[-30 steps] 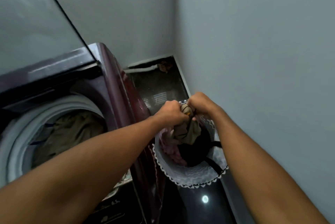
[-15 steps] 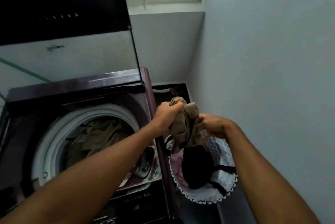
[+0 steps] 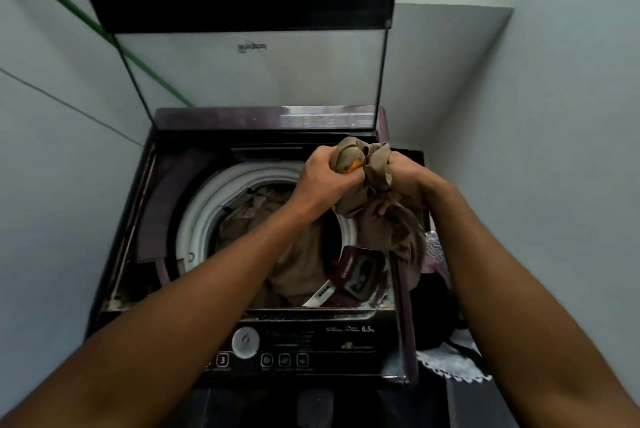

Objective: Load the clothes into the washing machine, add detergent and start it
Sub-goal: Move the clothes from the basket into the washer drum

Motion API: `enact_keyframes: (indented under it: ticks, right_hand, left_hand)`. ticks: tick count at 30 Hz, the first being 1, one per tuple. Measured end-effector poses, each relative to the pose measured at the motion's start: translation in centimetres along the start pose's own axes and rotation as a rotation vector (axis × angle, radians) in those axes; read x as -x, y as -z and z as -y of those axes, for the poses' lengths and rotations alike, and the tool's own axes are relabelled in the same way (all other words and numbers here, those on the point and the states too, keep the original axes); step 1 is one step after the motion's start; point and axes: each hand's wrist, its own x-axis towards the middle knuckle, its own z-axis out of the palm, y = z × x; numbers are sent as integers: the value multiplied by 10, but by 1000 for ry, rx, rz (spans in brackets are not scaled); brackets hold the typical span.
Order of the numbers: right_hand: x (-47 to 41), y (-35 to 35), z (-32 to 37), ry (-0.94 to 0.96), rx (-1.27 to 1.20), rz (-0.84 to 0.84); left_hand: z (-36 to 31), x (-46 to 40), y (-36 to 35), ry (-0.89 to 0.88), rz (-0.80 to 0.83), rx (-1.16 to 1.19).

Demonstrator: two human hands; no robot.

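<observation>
A: While the lid (image 3: 242,29) stands upright at the rear, what's the status of the washing machine (image 3: 311,341)?

B: Top-loader, drum opening (image 3: 207,216) exposed. Tan clothes already lie inside. Control panel (image 3: 284,355) faces the person at the front edge.

A: Supply side?

B: Laundry basket (image 3: 450,365) w/ white scalloped trim sits just beside the machine's right wall; dark items show in it.

A: Item in hand?

B: Tan garment (image 3: 377,212), bunched. Top of bunch is level w/ the rear rim; the rest hangs down, long axis approx. vertical, tail over the right rim between drum and basket.

A: Grip state?

B: Left hand (image 3: 325,181) fisted round the top of the bunch; right hand (image 3: 401,181) clutching the fabric just beside it. Both grips closed on cloth, hands touching or nearly so.

A: Key relation for next move?

B: Drum opening lies down and left of the grips. Left hand is nearer, already over the rim. Judgement: shift left, then release, so the tail clears the right rim.
</observation>
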Motion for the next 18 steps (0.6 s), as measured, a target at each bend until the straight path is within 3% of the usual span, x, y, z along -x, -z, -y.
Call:
enact_keyframes:
  ticks: [5, 9, 18]
  right_hand:
    - [-23, -53, 16, 6, -6, 31]
    - [-39, -95, 13, -24, -26, 63]
    - [-61, -143, -21, -99, 287, 90]
  left_hand:
    - [21, 2, 38, -42, -123, -110]
    - [46, 6, 66, 38, -154, -173]
    - [105, 19, 94, 283, 104, -658]
